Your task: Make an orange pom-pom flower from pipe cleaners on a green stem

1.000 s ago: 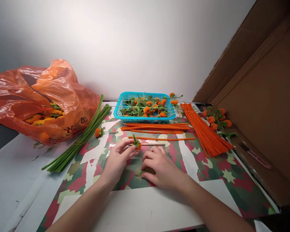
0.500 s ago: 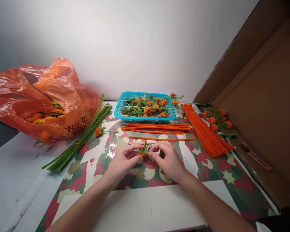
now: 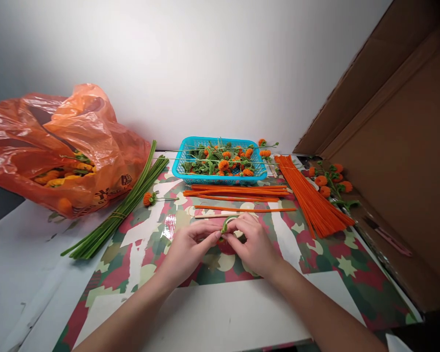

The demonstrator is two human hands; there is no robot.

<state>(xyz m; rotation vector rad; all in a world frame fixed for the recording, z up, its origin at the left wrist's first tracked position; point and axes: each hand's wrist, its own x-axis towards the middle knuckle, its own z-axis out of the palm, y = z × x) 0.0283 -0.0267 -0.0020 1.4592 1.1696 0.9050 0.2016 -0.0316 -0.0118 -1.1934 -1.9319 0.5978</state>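
1. White wall (image 3: 220, 63) is filling the head view's upper half; patterned table cover (image 3: 347, 266) is spreading below.
2. At centre, the left hand (image 3: 188, 247) is pinching a small green piece (image 3: 224, 228) with its thumb and fingertips. The right hand (image 3: 254, 244) is holding its fingertips together just beside it; what they are grasping, I cannot tell.
3. Done, seemingly: several orange flowers (image 3: 223, 165) are lying in the blue basket (image 3: 205, 180), upper centre, and a stemmed flower (image 3: 147, 198) is resting left of centre.
4. Left, I judge: the piece in hand is looking unfinished, while the orange bundle (image 3: 311, 200) at right and the green bundle (image 3: 121, 210) at left are lying unworked.
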